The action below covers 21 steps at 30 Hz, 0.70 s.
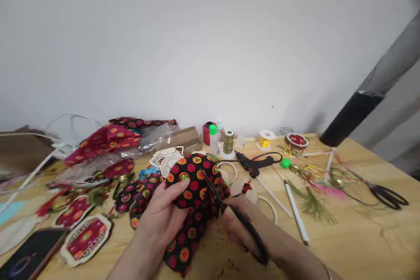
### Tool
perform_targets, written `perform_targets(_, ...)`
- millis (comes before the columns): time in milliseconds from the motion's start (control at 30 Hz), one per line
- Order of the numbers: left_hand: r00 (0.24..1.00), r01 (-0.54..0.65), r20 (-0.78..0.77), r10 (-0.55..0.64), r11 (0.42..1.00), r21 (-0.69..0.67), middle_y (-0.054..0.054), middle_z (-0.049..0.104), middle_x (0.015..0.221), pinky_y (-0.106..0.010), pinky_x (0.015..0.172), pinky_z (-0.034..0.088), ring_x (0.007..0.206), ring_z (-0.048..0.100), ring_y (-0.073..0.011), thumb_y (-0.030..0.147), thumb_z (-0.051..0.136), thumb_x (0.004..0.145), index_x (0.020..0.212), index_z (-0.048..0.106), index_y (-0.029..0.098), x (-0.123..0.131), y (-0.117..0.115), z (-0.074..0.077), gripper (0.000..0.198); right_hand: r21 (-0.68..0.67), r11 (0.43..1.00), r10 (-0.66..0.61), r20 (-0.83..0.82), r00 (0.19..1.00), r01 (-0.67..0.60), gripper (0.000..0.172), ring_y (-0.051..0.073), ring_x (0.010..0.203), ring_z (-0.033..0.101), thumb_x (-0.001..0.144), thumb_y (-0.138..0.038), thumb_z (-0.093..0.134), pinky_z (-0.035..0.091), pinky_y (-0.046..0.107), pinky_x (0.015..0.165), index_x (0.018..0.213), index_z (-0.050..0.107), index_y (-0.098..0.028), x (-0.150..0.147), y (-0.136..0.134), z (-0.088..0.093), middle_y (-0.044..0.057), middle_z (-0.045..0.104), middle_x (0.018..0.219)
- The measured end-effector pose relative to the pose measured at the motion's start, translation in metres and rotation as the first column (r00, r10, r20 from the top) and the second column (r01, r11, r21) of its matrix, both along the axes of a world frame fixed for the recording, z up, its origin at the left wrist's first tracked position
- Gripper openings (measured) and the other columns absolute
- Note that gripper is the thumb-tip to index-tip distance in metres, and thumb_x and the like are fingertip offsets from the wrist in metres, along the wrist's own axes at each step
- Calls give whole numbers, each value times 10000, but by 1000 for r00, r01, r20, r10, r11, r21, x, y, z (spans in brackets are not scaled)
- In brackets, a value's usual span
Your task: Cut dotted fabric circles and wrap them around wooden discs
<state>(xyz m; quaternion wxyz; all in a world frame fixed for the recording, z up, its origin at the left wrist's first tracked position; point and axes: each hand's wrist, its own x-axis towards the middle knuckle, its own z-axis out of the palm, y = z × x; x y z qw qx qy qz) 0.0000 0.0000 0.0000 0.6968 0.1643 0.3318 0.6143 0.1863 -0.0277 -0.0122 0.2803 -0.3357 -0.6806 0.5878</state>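
A black cloth with red and orange flower dots (pixel 192 194) is pinched in my left hand (pixel 167 208), the thumb lying on top and the fingers underneath. Part of the cloth hangs down toward the table's front. My right hand (pixel 244 223) is wrapped round a pair of black-handled scissors (pixel 215 194). Their blades point up and left, against the cloth near its upper middle. How far apart the blades are I cannot tell. More of the patterned cloth lies bunched to the left of my left hand.
A black glue gun (pixel 254 164), a white pen (pixel 296 212) and thread spools (pixel 229 142) lie behind and right. Second scissors (pixel 387 194) rest at far right. A phone (pixel 34 251) and an embroidered patch (pixel 87 239) are front left. A black post (pixel 352 118) rises at back right.
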Motion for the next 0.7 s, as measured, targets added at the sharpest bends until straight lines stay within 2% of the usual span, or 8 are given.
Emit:
perform_targets(167, 999, 17, -32, -17, 1000, -14, -78, 775, 842, -358, 781, 597, 758, 734, -244, 17, 702, 672, 1107, 679, 165, -4, -4, -5, 459, -27, 999, -34, 16, 999, 34, 513, 54, 470, 280, 883, -683, 349, 164, 249, 435, 697, 324, -206, 1, 1, -14, -65, 337, 575)
perform_targets(433, 995, 74, -61, -73, 997, 2, -83, 773, 874, -403, 842, 573, 874, 717, -287, 70, 735, 663, 1122, 671, 174, -4, -4, -5, 475, 44, 999, -24, 111, 994, 19, 568, 65, 476, 231, 872, -723, 275, 168, 256, 436, 655, 335, -202, 5, 5, -6, -61, 278, 556)
perform_targets(700, 993, 91, -77, -89, 995, 31, -82, 773, 888, -406, 851, 569, 890, 713, -292, 85, 741, 662, 1097, 687, 177, -4, -5, -6, 448, 27, 999, -49, 122, 991, 46, 580, 66, 476, 206, 849, -743, 307, 153, 265, 434, 640, 337, -202, 4, 5, -12, -62, 260, 542)
